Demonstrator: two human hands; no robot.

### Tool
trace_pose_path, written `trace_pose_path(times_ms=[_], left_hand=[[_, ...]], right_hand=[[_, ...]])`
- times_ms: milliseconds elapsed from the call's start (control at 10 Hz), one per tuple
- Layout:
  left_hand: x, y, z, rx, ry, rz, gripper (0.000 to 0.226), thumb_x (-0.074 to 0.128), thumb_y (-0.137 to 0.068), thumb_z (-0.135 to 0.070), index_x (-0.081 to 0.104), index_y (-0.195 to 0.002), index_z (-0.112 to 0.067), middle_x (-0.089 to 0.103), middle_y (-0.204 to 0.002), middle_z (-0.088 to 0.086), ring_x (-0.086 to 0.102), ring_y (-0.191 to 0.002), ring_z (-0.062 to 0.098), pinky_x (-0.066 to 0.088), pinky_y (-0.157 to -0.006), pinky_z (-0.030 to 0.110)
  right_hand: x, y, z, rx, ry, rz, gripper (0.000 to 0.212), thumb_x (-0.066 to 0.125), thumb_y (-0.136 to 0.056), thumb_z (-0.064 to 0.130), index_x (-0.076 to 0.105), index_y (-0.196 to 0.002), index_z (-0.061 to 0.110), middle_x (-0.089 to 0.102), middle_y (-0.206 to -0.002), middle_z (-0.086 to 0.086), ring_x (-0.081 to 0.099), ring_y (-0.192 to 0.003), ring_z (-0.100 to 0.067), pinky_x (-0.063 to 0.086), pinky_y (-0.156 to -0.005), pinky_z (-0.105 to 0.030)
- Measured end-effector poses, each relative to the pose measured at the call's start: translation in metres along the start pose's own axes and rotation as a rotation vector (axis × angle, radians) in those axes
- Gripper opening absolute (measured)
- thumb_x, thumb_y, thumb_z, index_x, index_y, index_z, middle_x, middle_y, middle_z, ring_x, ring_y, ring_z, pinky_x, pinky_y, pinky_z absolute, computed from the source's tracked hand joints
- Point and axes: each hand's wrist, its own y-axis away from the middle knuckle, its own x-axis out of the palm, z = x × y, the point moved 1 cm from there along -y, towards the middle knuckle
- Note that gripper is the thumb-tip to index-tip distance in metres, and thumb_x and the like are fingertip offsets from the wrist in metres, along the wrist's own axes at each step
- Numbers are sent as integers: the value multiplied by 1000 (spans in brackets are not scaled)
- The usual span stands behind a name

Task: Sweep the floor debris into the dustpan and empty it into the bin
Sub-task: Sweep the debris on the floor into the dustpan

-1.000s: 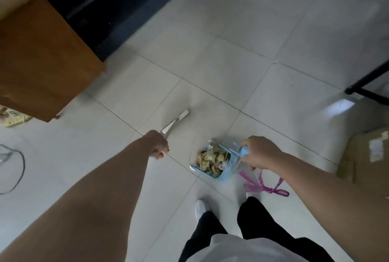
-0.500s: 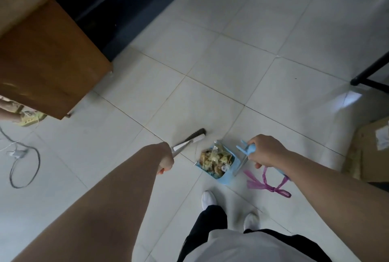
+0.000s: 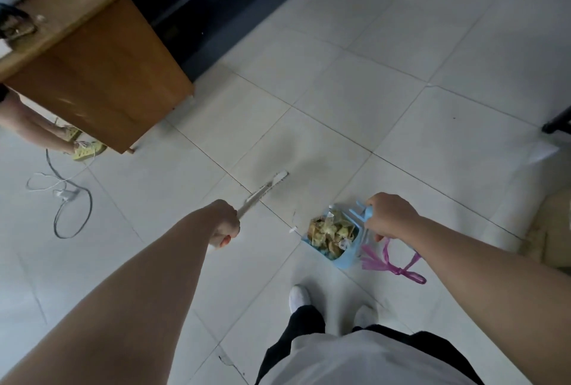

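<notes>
My left hand [image 3: 224, 224] grips the white handle of a broom [image 3: 262, 193] that slants forward and right; its head is blurred. My right hand [image 3: 387, 216] holds the handle of a light blue dustpan [image 3: 343, 256], which hangs above the tiled floor. The pan is full of yellowish scraps and wrappers [image 3: 332, 231]. A purple ribbon [image 3: 394, 264] dangles from under my right hand. One small white scrap [image 3: 292, 229] lies on the floor left of the pan. No bin is in view.
A wooden desk [image 3: 102, 75] stands at the upper left, with another person's legs and yellow shoes [image 3: 85, 148] beside it. A cable and charger [image 3: 63, 196] lie on the floor at left. A cardboard box [image 3: 556, 230] sits at right, a black chair leg [image 3: 557, 120] above it.
The view has swung so the desk and the cable sit further into frame. Both hands have kept their hold; the broom now points further away from the dustpan.
</notes>
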Motion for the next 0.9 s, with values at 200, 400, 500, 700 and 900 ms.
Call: trace_pose_path(times_ms=[200,400,500,700,900], left_hand=[[23,-28,9,-63,-22,79,18,49,-90,7,59,-99,-6,50,-76,11,47,-71,26,36,-46,21],[60,-23,13,-58,-73,166,23,53,-93,-6,52,-70,-10,57,-64,3,56,-54,17,42,-40,17],[70,-24,6,-53,-48,203,13,58,-87,-2,57,-75,-6,58,-47,4,54,-52,19,46,-52,18],[82,-9,-12,-19,-62,332,11,58,-78,2,57,-87,-4,52,-51,11,48,-37,19,43,-46,22],[69,27,-19,71,-119,387,29,56,-81,3,47,-103,-13,48,-52,10,44,-46,20,38,-44,21]], right_hand=[[8,4,-2,67,10,27,50,76,-79,8,60,-126,7,73,-97,-11,72,-86,-26,54,-68,-29],[12,5,6,39,65,31,34,66,-82,3,65,-117,5,75,-88,-12,74,-81,-25,58,-71,-31],[12,3,7,55,37,36,38,68,-82,2,64,-120,3,75,-90,-14,74,-81,-27,59,-71,-31],[17,-1,6,68,68,65,38,70,-81,0,63,-118,4,72,-84,-11,71,-73,-26,56,-66,-30],[19,0,9,69,134,130,10,72,-76,4,66,-84,4,59,-49,-4,59,-53,-21,47,-55,-25]])
